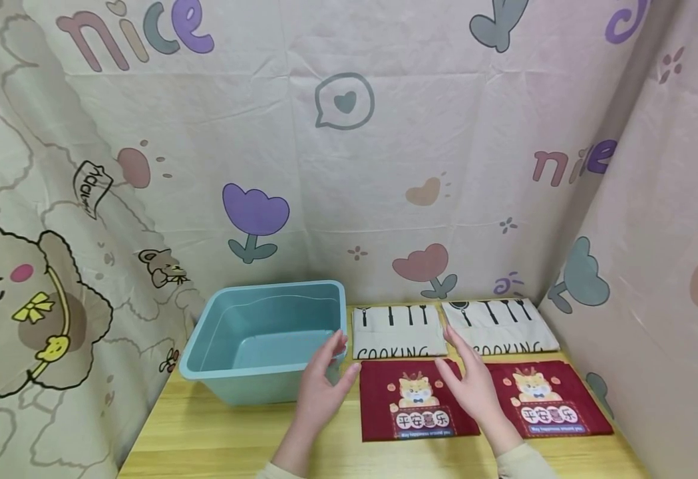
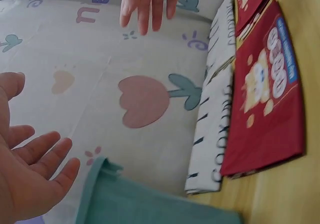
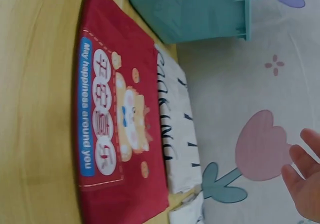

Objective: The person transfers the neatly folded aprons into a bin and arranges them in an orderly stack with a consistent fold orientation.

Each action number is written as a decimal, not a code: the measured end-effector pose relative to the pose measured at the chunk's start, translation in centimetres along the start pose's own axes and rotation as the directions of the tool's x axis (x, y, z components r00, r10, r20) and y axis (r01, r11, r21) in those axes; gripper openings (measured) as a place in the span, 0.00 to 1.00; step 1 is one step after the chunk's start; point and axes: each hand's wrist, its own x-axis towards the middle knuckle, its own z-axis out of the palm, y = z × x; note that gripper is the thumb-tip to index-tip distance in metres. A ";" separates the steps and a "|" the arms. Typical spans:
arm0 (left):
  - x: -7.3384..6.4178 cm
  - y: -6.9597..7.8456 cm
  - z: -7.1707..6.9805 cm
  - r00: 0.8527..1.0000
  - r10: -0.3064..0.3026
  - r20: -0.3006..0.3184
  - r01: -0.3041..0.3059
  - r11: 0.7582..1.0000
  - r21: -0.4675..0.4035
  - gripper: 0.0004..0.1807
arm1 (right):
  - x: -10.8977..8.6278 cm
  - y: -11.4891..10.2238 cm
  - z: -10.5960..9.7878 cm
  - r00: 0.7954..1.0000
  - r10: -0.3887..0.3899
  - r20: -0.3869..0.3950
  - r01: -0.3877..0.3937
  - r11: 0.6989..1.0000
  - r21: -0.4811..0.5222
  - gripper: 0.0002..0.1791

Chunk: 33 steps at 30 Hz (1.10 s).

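Observation:
Both hands hover apart with nothing in them, palms turned toward each other. My left hand (image 1: 321, 386) is in front of the right end of a teal plastic tub (image 1: 265, 386), its fingers relaxed. My right hand (image 1: 473, 386) hangs over the right part of a folded red cloth (image 1: 378, 406) printed with a cartoon animal. A second folded red cloth (image 1: 582, 399) lies to its right. Behind them sit two folded white cloths with black utensil prints and "COOKING" lettering, one on the left (image 1: 378, 332) and one on the right (image 1: 528, 326). The tub holds nothing.
Everything stands on a light wooden table (image 1: 205, 439). A printed fabric curtain (image 1: 349, 173) hangs close behind the tub and white cloths, and further curtain panels enclose the left and right sides.

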 end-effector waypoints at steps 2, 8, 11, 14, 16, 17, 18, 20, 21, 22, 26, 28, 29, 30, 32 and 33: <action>-0.3 -0.2 0.6 0.999 -0.031 0.010 0.031 0.998 -0.045 0.34 | -0.1 0.4 0.2 1.000 0.011 -0.001 -0.011 1.000 0.008 0.36; -1.0 -1.0 2.4 0.988 -0.135 0.076 0.149 0.963 -0.224 0.32 | -0.6 1.7 0.6 0.998 0.061 0.003 -0.061 0.998 0.032 0.35; -1.3 -1.5 3.2 0.979 -0.175 0.101 0.195 0.946 -0.258 0.30 | -0.9 2.1 0.7 0.996 0.090 0.017 -0.090 0.995 0.049 0.35; -1.7 -2.0 3.9 0.969 -0.219 0.114 0.243 0.932 -0.271 0.28 | -1.1 2.5 0.8 0.992 0.121 0.036 -0.123 0.991 0.055 0.34; -1.9 -2.4 4.2 0.955 -0.269 0.124 0.293 0.917 -0.272 0.27 | -1.2 2.8 0.9 0.989 0.140 0.049 -0.143 0.988 0.063 0.33; -2.0 -2.6 4.4 0.945 -0.299 0.130 0.325 0.905 -0.277 0.28 | -1.2 2.9 1.0 0.987 0.151 0.054 -0.154 0.986 0.068 0.33; -2.1 -2.8 4.6 0.933 -0.333 0.137 0.359 0.890 -0.280 0.28 | -1.3 3.1 1.0 0.985 0.160 0.058 -0.164 0.984 0.075 0.33; -2.1 -3.2 4.8 0.907 -0.395 0.147 0.421 0.863 -0.279 0.30 | -1.4 3.5 1.0 0.980 0.188 0.067 -0.194 0.976 0.097 0.32; -2.2 -3.4 4.9 0.894 -0.421 0.153 0.447 0.849 -0.281 0.32 | -1.4 3.7 1.1 0.977 0.201 0.069 -0.207 0.972 0.109 0.32; -2.2 -3.6 5.0 0.880 -0.448 0.159 0.475 0.832 -0.286 0.33 | -1.4 3.8 1.1 0.974 0.214 0.073 -0.222 0.968 0.122 0.32; -2.3 -4.2 5.2 0.849 -0.499 0.174 0.528 0.802 -0.280 0.34 | -1.4 4.4 1.2 0.958 0.269 0.096 -0.281 0.947 0.153 0.31; -2.4 -4.4 5.3 0.837 -0.516 0.183 0.548 0.789 -0.278 0.34 | -1.5 4.6 1.1 0.949 0.296 0.110 -0.311 0.937 0.157 0.31; -2.4 -4.5 5.3 0.833 -0.521 0.185 0.553 0.788 -0.271 0.35 | -1.6 4.7 1.1 0.941 0.315 0.120 -0.331 0.931 0.155 0.31; -2.4 -4.7 5.4 0.826 -0.531 0.187 0.563 0.782 -0.266 0.35 | -1.6 4.8 1.1 0.934 0.332 0.130 -0.350 0.924 0.155 0.31; -2.5 -5.1 5.5 0.817 -0.547 0.184 0.577 0.776 -0.253 0.35 | -1.8 5.1 1.0 0.914 0.375 0.155 -0.398 0.904 0.155 0.31; -2.5 -5.3 5.6 0.813 -0.553 0.182 0.582 0.773 -0.251 0.34 | -1.8 5.2 0.9 0.903 0.395 0.168 -0.421 0.893 0.159 0.31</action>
